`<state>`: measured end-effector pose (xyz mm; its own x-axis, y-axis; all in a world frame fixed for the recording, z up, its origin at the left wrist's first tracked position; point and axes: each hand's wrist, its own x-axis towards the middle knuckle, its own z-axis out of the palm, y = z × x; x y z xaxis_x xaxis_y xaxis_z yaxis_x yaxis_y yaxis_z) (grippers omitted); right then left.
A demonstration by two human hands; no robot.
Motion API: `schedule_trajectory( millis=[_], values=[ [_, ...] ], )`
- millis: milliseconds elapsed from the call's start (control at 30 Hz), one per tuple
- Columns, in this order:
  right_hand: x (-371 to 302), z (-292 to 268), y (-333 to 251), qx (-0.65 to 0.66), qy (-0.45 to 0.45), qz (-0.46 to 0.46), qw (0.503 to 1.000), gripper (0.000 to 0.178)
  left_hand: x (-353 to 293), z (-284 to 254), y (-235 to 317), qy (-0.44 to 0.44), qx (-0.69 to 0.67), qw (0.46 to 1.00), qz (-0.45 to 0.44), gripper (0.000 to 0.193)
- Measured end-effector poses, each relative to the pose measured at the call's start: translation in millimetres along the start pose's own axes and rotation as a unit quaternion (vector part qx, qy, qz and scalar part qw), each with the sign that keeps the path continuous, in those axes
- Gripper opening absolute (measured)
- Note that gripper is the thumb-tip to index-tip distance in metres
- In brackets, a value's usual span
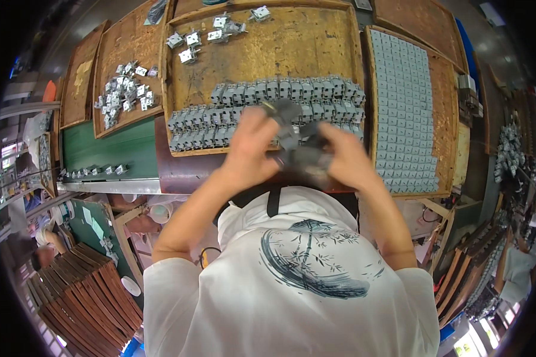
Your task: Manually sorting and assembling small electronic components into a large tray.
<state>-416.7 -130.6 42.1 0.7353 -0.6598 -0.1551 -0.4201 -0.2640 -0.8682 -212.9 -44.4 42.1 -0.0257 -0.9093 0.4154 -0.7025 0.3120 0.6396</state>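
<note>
My left hand [250, 149] is curled round one side of a cluster of dark grey parts [307, 159], smeared by motion. From the other side, my right hand [348, 156] grips the same cluster, its thumb and fingers bent against it. The exact kind of these parts cannot be made out. Beneath and just beyond both hands, rows of small grey block-shaped assemblies [280, 89] stand packed together along the near part of a wooden tray [315, 41]. My hands hide the middle of the nearer rows.
Several loose metal-and-white pieces [214, 35] lie at the tray's far left. A left tray [122, 44] holds a heap of similar pieces [125, 92]. On the right, a wooden tray [448, 134] carries a grid of grey square pieces [402, 107]. Several small parts [95, 171] line the green surface [110, 149].
</note>
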Motion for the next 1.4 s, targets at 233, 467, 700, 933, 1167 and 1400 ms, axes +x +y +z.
schedule_trajectory(
  millis=[233, 467, 700, 933, 1167, 1400],
  values=[
    [-81, -117, 120, 0.106, 0.389, 0.103, 0.909, 0.027, -4, -75, -149, 0.012, -0.009, 0.947, -0.322, 0.055],
    [-160, -186, 198, -0.054, 0.559, 0.304, 0.769, 0.026, 3, -94, -197, -0.149, -0.182, 0.88, -0.413, 0.053],
    [-158, -176, 259, -0.259, 0.318, 0.426, 0.807, 0.046, -17, -98, -206, -0.183, -0.112, 0.887, -0.409, 0.058],
    [-215, -206, 325, 0.006, 0.431, 0.294, 0.853, 0.034, 14, -88, -179, -0.235, 0.055, 0.902, -0.358, 0.056],
    [-150, -179, 229, 0.232, 0.548, 0.171, 0.785, 0.025, 30, -93, -189, 0.039, 0.268, 0.902, -0.336, 0.039],
    [-62, -114, 133, 0.344, 0.465, 0.078, 0.812, 0.024, 55, -57, -208, 0.131, 0.262, 0.792, -0.535, 0.046]
  ],
)
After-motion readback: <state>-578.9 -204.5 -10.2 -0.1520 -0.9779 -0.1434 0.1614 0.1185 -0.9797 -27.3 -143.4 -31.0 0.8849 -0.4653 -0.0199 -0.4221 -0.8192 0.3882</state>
